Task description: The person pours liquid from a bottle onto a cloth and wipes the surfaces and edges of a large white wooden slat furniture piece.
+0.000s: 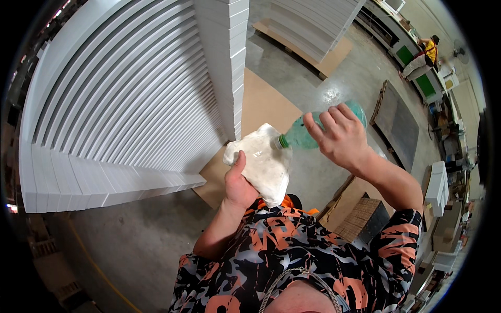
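My left hand (241, 187) holds a folded white cloth (263, 166) from its left side, thumb on top. The cloth has faint smudges and hangs just above my waist. My right hand (342, 136) is wrapped round a clear, green-tinted plastic bottle (300, 134), tipped so that its neck points left and slightly down. The bottle's green-ringed mouth (282, 141) is at the cloth's upper right edge and seems to touch it. Whether liquid is coming out, I cannot tell.
To my left towers a stack of white slatted panels (130, 88) on brown board (266, 101). Another white stack (313, 26) stands farther ahead on a pallet. A dark flat panel (396, 125) lies at the right, near a cardboard box (362, 219). A person (425, 57) in yellow works far right.
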`<state>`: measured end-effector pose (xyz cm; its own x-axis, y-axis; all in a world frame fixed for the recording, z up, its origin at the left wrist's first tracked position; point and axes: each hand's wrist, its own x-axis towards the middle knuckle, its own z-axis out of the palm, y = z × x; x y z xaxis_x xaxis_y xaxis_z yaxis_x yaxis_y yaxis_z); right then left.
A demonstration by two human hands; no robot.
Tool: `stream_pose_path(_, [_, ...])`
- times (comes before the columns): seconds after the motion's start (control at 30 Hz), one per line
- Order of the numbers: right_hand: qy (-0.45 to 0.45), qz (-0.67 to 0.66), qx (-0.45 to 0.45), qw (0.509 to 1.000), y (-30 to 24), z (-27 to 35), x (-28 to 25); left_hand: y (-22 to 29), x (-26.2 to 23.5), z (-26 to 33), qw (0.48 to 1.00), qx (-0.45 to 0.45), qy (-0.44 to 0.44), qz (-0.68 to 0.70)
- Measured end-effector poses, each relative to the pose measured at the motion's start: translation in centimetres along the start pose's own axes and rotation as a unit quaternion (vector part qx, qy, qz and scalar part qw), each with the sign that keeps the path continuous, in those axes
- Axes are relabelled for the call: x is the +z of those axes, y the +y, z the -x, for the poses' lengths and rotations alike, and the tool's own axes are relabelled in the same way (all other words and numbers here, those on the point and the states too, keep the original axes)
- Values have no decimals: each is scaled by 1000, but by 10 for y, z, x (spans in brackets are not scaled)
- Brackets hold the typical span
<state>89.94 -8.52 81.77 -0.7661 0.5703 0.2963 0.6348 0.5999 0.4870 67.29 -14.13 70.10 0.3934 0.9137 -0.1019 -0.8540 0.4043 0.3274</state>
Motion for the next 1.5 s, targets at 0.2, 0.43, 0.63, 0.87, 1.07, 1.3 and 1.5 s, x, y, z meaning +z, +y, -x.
stream_pose_path(0.2, [-45,-149,155,976,-16,14,20,3,-1,0,997,36,75,-7])
stream_pose_path(0.43, [-46,-449,544,708,-74,102,80,51,27,-38,934,333,36,-125])
stream_pose_path(0.63, [-20,-495,643,584,-93,141,74,119,25,-167,703,533,16,-471])
stream_pose_path(0.87, [37,-500,713,491,-105,173,80,113,20,-189,552,603,15,-575])
stream_pose_path(1.07, [50,-502,705,498,-102,167,88,101,15,-195,562,616,93,-544])
stream_pose_path(1.3, [42,-521,686,506,-94,148,93,118,43,-180,591,543,111,-587])
stream_pose_path(1.5, [21,-533,676,509,-101,152,105,80,31,-160,510,582,118,-622])
